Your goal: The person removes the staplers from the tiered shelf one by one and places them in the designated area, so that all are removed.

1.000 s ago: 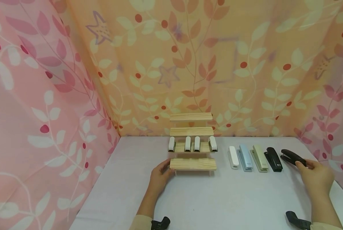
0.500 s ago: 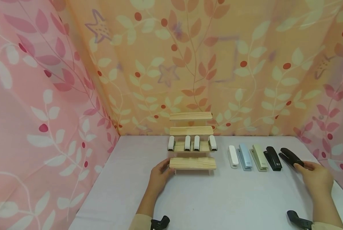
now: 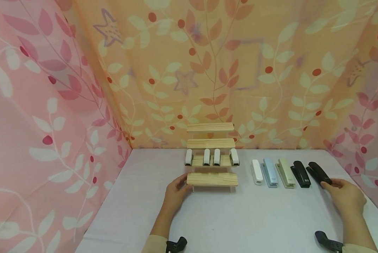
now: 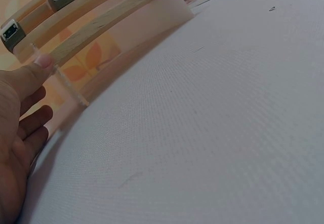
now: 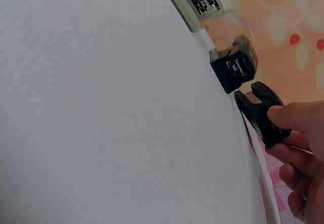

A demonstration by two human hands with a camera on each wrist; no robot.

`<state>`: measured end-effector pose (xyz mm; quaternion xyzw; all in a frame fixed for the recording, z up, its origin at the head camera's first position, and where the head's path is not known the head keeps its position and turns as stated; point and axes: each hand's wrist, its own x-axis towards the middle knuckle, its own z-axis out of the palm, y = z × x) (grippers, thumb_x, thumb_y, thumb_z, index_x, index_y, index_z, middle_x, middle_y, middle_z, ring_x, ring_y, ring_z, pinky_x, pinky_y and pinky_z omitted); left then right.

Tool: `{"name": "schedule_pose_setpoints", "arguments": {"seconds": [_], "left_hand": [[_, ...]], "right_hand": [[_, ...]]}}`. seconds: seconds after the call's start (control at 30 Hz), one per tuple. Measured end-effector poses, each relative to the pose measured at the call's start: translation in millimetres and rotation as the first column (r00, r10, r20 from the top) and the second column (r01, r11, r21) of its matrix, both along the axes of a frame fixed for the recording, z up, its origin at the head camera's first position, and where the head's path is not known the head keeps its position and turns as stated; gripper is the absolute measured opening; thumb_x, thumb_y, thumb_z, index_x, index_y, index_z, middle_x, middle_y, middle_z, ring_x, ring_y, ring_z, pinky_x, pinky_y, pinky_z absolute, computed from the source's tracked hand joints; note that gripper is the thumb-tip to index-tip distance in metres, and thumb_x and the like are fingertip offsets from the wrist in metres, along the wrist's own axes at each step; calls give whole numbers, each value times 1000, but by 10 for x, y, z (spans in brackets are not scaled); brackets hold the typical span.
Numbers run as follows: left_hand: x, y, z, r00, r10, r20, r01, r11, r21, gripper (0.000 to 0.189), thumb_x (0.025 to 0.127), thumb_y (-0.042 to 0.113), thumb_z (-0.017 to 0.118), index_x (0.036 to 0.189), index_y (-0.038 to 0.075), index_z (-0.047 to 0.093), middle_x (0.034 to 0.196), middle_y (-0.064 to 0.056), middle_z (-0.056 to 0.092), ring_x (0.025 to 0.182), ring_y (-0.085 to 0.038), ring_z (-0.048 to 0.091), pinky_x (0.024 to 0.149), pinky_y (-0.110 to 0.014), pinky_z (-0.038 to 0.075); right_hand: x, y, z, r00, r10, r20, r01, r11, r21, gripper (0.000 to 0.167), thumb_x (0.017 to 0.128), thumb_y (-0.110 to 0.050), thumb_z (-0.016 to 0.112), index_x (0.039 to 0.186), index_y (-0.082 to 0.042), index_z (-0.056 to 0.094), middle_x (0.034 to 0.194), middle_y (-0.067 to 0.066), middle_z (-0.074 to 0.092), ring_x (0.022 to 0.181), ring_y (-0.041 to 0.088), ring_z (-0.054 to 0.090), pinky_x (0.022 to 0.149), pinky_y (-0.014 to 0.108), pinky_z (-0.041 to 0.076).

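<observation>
My right hand [image 3: 347,196] pinches the rear end of a black stapler [image 3: 318,172], thumb on one side and fingers on the other. This stapler lies angled at the right end of a row, its front pointing away. Beside it is a second black stapler [image 3: 300,174], then a green stapler [image 3: 285,173], a blue stapler [image 3: 270,173] and a white stapler [image 3: 256,172]. My left hand [image 3: 176,193] holds the left end of the lowest board of a stepped wooden display rack [image 3: 212,179]. In the left wrist view the thumb presses the board's end [image 4: 66,49].
Several small white-topped staplers [image 3: 207,157] stand spaced out on the rack's second step. The two upper steps [image 3: 211,143] rise behind them. The white table [image 3: 239,218] meets a yellow patterned curtain [image 3: 163,105] at the back, with pink curtain [image 3: 43,140] at the sides.
My right hand has shifted slightly left, bringing the black stapler closer to its black neighbour and turning it more in line with the row. The left hand has stayed at the rack.
</observation>
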<state>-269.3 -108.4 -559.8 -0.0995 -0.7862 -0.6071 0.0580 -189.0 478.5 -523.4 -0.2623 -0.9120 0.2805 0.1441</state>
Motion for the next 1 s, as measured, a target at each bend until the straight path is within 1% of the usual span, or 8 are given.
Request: {"name": "schedule_pose_setpoints", "arguments": {"seconds": [0.1, 0.3, 0.43, 0.5, 0.7, 0.73, 0.93, 1.0], "left_hand": [[1, -1, -2, 1000, -3, -13, 3, 1000, -2, 59, 87, 34, 81, 140, 16, 63, 142, -3, 64, 138, -28, 54, 118, -50, 41], [4, -2, -6, 1000, -7, -10, 7, 1000, -2, 60, 87, 35, 81, 140, 13, 63, 142, -3, 64, 138, -27, 54, 118, -49, 41], [2, -1, -7, 1000, -3, 5, 3, 1000, -1, 62, 86, 36, 81, 141, 14, 62, 142, -1, 64, 139, -24, 54, 119, -46, 41], [2, 0, -9, 1000, -6, 3, 6, 1000, 1, 63, 86, 37, 81, 141, 14, 62, 142, -1, 64, 139, -25, 54, 119, -46, 41], [-1, 3, -10, 1000, -3, 19, 3, 1000, 16, 64, 84, 39, 82, 141, 17, 62, 142, 2, 64, 138, -22, 54, 120, -46, 40], [-2, 2, -9, 1000, -1, 25, 0, 1000, 19, 64, 84, 38, 82, 141, 17, 62, 141, 3, 64, 138, -22, 54, 120, -45, 40], [-2, 1, -9, 1000, -7, 0, 7, 1000, 24, 62, 86, 35, 81, 141, 13, 62, 142, -1, 64, 138, -24, 54, 119, -46, 41], [-1, 3, -7, 1000, -8, 0, 8, 1000, 29, 62, 85, 34, 81, 141, 13, 62, 142, -2, 64, 139, -25, 54, 119, -45, 40]], "right_hand": [[-5, -15, -12, 1000, -5, 16, 5, 1000, 8, 64, 96, -45, 69, 126, 11, 59, 123, 38, 59, 107, 56, 48, 81, 65, 29], [-2, -32, -19, 1000, 2, 30, -3, 1000, 27, 64, 95, -44, 71, 124, 12, 60, 123, 39, 60, 104, 56, 48, 78, 63, 29], [-4, -18, -36, 999, 14, 36, -15, 999, 38, 65, 94, -45, 72, 123, 11, 60, 122, 39, 60, 103, 56, 49, 76, 61, 30], [-7, -13, -46, 999, 16, 38, -17, 999, 39, 65, 93, -45, 72, 123, 11, 60, 122, 38, 61, 102, 56, 49, 75, 60, 30], [-17, 13, -71, 999, 17, 39, -18, 999, 31, 66, 92, -46, 73, 123, 11, 60, 119, 37, 63, 101, 56, 50, 77, 63, 29], [-18, 12, -69, 999, 18, 45, -19, 999, 29, 67, 92, -46, 73, 124, 11, 59, 120, 37, 62, 102, 56, 50, 78, 63, 30], [-19, 4, -28, 992, 29, 122, -27, 999, -22, 76, 92, -50, 72, 131, 12, 53, 127, 38, 58, 110, 57, 46, 85, 66, 33], [-18, 5, -5, 990, 40, 133, -37, 999, -26, 78, 92, -51, 72, 133, 12, 51, 128, 39, 56, 112, 59, 44, 87, 67, 33]]}}
